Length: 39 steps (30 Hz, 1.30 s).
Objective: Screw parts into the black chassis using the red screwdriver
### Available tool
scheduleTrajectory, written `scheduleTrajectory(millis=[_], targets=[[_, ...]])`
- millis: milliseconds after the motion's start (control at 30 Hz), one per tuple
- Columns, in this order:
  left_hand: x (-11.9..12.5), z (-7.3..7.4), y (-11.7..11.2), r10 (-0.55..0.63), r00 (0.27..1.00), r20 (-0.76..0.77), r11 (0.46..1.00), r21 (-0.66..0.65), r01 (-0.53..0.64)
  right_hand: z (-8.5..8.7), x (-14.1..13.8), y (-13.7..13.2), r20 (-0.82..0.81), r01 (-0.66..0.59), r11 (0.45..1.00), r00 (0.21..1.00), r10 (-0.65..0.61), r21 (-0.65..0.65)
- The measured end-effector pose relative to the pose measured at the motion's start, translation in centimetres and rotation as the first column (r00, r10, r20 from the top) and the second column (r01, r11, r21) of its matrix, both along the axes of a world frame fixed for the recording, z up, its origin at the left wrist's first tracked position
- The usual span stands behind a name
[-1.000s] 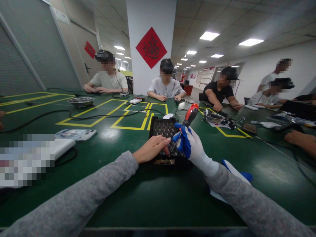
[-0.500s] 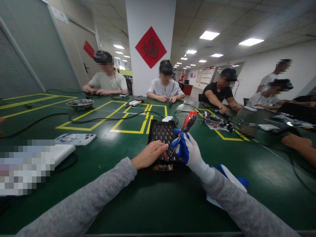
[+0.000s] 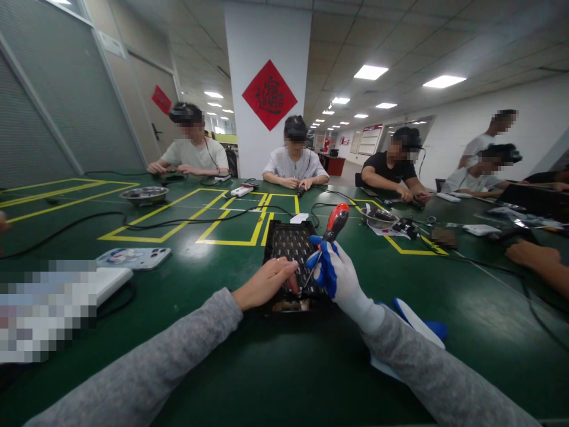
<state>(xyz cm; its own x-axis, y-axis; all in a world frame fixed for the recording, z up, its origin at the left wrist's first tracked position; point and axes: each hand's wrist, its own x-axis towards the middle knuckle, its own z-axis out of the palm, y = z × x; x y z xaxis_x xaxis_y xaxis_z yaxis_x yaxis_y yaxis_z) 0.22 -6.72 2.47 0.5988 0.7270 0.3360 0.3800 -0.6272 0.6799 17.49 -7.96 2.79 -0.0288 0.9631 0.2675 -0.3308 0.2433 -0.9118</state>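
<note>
A black rectangular casing [image 3: 283,234], with a patterned inside, lies in front of me on the green table. Over its left side rests my bare left hand [image 3: 267,281], a ring on one finger; the stretched fingers point down into it near the screwdriver's tip. My right hand [image 3: 344,274] wears a white-and-blue glove and is closed around a screwdriver [image 3: 336,222] with a red-and-black handle. Its thin shaft slants down and left into the near part of the casing. What the tip touches is too small to make out.
A spare glove [image 3: 418,323] lies by my right forearm. Left are a phone [image 3: 133,257] and a white box [image 3: 111,284]. Metal bowls [image 3: 144,196] stand left and right, black cables [image 3: 200,220] cross the table, and several people sit around it.
The view has tilted up slightly, so the scene sits a little lower. Both hands, the screwdriver and the casing keep nearly the same places relative to each other.
</note>
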Motion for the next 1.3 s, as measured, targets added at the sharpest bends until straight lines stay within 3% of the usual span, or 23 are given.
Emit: scheduleTrajectory(millis=[267, 467, 667, 833, 1033, 1300], targets=[[-0.14, -0.55, 0.37, 0.034, 0.999, 0.002, 0.999, 0.02, -0.034, -0.21, -0.02, 0.07, -0.001, -0.018, 1.0, 1.0, 0.018, 0.01], [-0.07, -0.69, 0.65, -0.083, 0.996, 0.015, 0.996, -0.018, 0.084, 0.05, -0.11, -0.46, 0.042, -0.049, 0.998, 0.998, 0.048, 0.038], [-0.22, -0.67, 0.64, -0.139, 0.99, -0.002, 0.989, 0.039, 0.139, 0.29, -0.14, -0.53, 0.022, -0.108, 0.993, 0.994, 0.107, 0.049], [-0.16, -0.88, 0.65, -0.11, 0.994, 0.005, 0.993, -0.028, 0.11, 0.21, -0.24, -0.34, 0.022, -0.071, 0.997, 0.997, 0.071, 0.039], [-0.11, -0.82, 0.64, -0.159, 0.987, 0.029, 0.987, -0.019, 0.16, 0.22, -0.24, -0.34, 0.044, -0.094, 0.995, 0.995, 0.093, 0.034], [-0.05, -1.0, 0.73, -0.108, 0.994, 0.03, 0.993, -0.047, 0.109, 0.08, -0.23, -0.2, 0.049, -0.07, 0.997, 0.997, 0.068, 0.045]])
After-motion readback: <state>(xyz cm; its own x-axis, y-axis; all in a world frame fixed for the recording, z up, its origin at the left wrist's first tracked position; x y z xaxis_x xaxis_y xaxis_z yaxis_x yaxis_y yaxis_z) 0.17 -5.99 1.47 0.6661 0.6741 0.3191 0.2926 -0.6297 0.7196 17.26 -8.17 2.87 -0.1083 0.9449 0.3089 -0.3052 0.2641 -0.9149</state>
